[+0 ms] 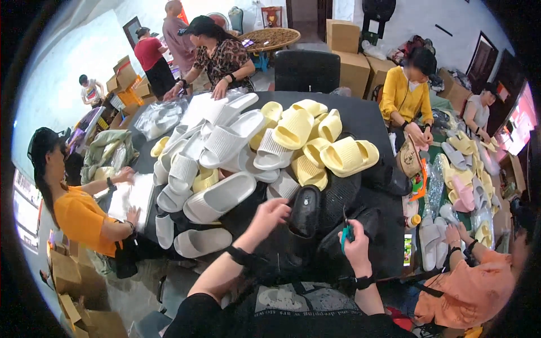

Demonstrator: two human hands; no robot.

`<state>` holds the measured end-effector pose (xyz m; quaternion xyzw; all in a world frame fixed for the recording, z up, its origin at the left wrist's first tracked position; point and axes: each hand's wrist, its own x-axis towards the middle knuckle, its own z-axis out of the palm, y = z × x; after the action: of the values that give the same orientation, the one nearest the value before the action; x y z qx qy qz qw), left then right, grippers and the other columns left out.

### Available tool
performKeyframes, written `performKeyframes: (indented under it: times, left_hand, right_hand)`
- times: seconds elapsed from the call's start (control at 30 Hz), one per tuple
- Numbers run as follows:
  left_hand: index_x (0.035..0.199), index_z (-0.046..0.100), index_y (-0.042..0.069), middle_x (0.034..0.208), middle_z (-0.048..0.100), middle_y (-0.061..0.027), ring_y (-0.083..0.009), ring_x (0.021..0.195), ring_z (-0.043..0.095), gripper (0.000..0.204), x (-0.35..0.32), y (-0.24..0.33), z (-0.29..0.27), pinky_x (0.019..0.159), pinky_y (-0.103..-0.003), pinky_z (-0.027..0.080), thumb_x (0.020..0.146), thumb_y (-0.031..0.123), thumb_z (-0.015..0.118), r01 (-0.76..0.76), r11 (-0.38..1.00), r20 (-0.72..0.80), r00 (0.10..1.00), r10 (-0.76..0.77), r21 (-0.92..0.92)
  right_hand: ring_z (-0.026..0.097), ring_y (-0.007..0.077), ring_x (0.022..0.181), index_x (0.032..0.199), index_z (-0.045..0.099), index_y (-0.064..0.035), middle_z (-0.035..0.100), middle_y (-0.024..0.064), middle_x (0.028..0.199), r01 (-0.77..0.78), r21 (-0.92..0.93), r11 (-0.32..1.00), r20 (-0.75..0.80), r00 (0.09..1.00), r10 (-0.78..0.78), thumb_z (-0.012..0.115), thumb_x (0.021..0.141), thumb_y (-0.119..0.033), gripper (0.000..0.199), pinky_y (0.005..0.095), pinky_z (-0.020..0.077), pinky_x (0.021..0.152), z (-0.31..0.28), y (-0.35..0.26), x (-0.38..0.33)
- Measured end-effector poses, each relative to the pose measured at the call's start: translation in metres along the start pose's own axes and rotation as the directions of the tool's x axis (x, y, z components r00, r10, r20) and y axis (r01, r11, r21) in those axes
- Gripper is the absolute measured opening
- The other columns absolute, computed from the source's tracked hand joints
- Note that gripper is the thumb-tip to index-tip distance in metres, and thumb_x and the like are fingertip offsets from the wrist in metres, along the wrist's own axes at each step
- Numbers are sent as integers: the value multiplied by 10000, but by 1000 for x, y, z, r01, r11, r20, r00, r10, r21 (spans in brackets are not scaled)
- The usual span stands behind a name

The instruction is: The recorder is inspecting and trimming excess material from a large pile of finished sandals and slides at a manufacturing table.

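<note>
My left hand (pixel 266 223) is raised beside a black slide sandal (pixel 305 212) that stands tilted at the table's near edge. Its fingers are curled together as in a pinch; whether something thin is between them I cannot make out. In my right hand (pixel 357 250) is a pair of scissors (pixel 345 235) with teal handles, its dark blade pointing up over a dark textured bag or sheet (pixel 338 194). Left of my hands lies a heap of grey slide sandals (pixel 220 197), with pale yellow slides (pixel 349 156) stacked behind the black one.
The slides cover much of the black table (pixel 376 127). Co-workers sit around it: one in orange (pixel 84 211) at left, one in a patterned top (pixel 222 59) across. Another table (pixel 451 211) with more slides stands at right. Cardboard boxes (pixel 350 70) are stacked behind.
</note>
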<state>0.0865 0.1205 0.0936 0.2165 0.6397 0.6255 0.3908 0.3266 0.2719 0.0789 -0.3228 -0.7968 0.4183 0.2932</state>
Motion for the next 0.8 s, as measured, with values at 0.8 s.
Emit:
performKeyframes:
  times: [0.8]
  left_hand:
    - [1074, 587, -56, 887, 625, -112, -191, 805, 579, 387, 172, 72, -292, 662, -315, 457, 808, 225, 569, -32, 928, -389, 902, 187, 371]
  right_hand:
    - [624, 219, 689, 1104, 548, -28, 615, 147, 798, -34, 0, 999, 284, 958, 33, 748, 761, -186, 428, 312, 489, 647, 109, -118, -38]
